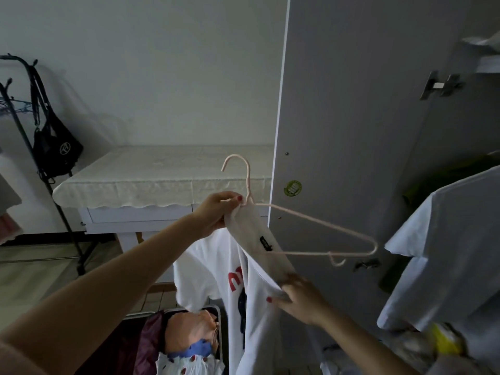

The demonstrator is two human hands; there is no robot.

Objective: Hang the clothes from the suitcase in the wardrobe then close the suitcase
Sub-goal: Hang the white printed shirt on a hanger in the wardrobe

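A white T-shirt (208, 269) with a red and dark print hangs in front of me, partly threaded on a pale pink hanger (319, 223). My left hand (216, 211) grips the hanger's neck together with the shirt's collar. My right hand (300, 297) pinches the collar's other end lower down. The hanger's right arm sticks out bare toward the wardrobe door (351, 131). Below, the open suitcase (219, 320) holds more clothes: a maroon piece, a peach one and a white one with dots. Another white T-shirt (446, 253) hangs inside the wardrobe at the right.
A table with a cream cloth (162, 174) stands against the wall behind the shirt. A black coat rack (35, 147) with a black bag stands at the left. The wardrobe door is open, with its edge close to the hanger.
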